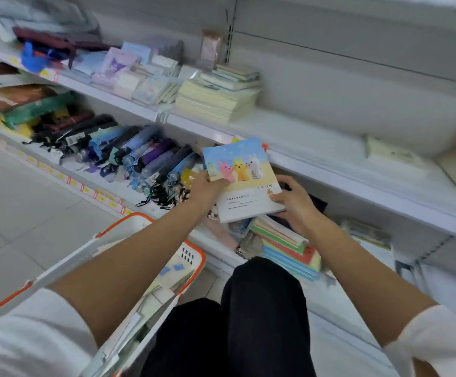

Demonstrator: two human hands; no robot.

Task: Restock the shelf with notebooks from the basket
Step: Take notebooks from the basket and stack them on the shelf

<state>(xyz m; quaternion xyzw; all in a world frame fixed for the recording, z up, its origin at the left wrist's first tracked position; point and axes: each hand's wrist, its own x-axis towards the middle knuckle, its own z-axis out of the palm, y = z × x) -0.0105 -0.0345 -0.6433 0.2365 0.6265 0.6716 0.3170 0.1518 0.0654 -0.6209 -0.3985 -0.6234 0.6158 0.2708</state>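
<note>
Orange-rimmed basket (pixel 150 221) low left (contents blurred). Left hand (pixel 203 189) pinches the notebook (pixel 242 176) at its left edge, right hand (pixel 293 203) grips its lower-right corner, just above the pile (pixel 284 244) on the lower shelf (pixel 338 308). Placing step; next, prob. lower it squarely.

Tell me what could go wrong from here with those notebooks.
The left hand and right hand hold the notebooks only by their edges, so some could slip out. The colourful pile beneath looks skewed; setting more on it might push it off.

Bright, even light; motion blur throughout, edges bowed.
</note>
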